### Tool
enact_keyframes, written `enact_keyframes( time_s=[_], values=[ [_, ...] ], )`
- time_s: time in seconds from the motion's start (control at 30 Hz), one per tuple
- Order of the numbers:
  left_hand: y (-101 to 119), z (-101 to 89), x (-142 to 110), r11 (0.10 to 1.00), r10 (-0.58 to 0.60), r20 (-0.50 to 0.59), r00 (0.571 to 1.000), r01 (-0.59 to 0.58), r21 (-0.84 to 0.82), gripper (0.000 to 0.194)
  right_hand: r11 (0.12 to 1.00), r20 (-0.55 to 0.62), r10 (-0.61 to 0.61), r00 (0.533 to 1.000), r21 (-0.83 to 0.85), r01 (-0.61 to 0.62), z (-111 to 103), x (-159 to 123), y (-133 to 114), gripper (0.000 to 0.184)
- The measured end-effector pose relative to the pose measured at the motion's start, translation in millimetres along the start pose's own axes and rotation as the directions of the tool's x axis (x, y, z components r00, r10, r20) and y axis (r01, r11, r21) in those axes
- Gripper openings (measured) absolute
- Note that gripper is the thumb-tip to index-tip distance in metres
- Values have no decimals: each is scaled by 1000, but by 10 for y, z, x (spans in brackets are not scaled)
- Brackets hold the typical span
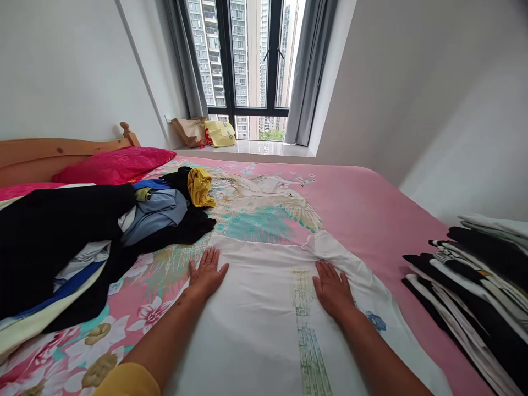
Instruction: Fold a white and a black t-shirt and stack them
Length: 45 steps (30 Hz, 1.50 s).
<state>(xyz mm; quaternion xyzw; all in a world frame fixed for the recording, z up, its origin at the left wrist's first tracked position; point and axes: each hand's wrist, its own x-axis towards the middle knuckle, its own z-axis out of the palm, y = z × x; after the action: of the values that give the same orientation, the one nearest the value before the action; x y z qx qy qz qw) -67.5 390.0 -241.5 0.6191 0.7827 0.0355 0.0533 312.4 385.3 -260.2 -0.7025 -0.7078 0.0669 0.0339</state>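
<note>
A white T-shirt (256, 308) with a green and blue print down its front lies spread over the bed in front of me. Flat against its upper left part rests my left hand (207, 273), fingers apart, the fingertips near the cloth's edge. My right hand (332, 286) presses on the shirt to the right of the print, its fingers also stretched out. Neither hand grips anything. Beyond the right hand, the cloth is bunched near the top, and a small blue mark shows by the right forearm. The shirt's near end runs out of view.
Loose clothes (91, 231) are heaped on the left, with a yellow garment (201, 187) on top. At the right stands a stack of folded clothes (482, 286). A red pillow (119, 164), the wooden headboard (61, 151) and bags on the windowsill (264, 147) lie farther off.
</note>
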Motion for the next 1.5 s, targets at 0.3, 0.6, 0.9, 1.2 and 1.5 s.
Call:
enact_keyframes(
  time_s=[0.3, 0.6, 0.9, 1.2, 1.5],
  values=[
    [26, -24, 747, 966, -249, -238, 939, 223, -130, 65, 994, -108, 105, 989, 20, -104, 45, 109, -144, 55],
    [-206, 29, 1061, 816, -289, -176, 941, 145, -560, 54, 989, -339, 110, 934, 135, -67, 45, 318, -104, 41],
    [-169, 23, 1171, 825, -207, -288, 935, 8, -565, 40, 969, -446, 178, 877, 235, -78, 38, 567, -36, 26],
    [520, -221, 772, 873, 12, -496, 868, -251, -419, 39, 944, -460, 196, 866, 327, -40, 45, 586, 25, 22],
    [2648, 206, -102, 595, 726, -174, 665, -735, -325, 22, 896, -460, 226, 859, 445, 3, -52, 592, 72, 24]
  ],
)
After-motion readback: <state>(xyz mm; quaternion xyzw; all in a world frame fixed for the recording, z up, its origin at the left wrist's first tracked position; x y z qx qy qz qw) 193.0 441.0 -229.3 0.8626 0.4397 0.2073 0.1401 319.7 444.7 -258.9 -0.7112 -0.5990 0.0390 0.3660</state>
